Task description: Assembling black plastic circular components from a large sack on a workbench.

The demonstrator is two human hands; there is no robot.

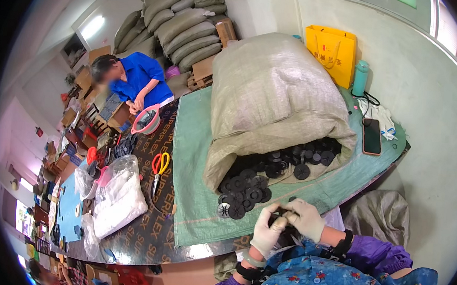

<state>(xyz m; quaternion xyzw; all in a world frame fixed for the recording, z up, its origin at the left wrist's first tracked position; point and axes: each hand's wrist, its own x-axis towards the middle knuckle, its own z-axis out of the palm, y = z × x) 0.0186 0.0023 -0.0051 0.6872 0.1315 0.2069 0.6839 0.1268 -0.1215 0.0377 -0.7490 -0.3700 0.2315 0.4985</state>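
discs (249, 194), black and round, spill from a sack (280, 82) toward the near edge of the tabletop (158, 235), near which the person's gloved left hand (267, 232) and right hand (306, 220) meet, fingers curled; whether they grasp one cannot be told. such discs likely reward a light, steady pinch.

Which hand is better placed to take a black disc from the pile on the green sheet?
Probably the left hand: its fingers are nearer those black discs, while the right hand sits farther to the right.
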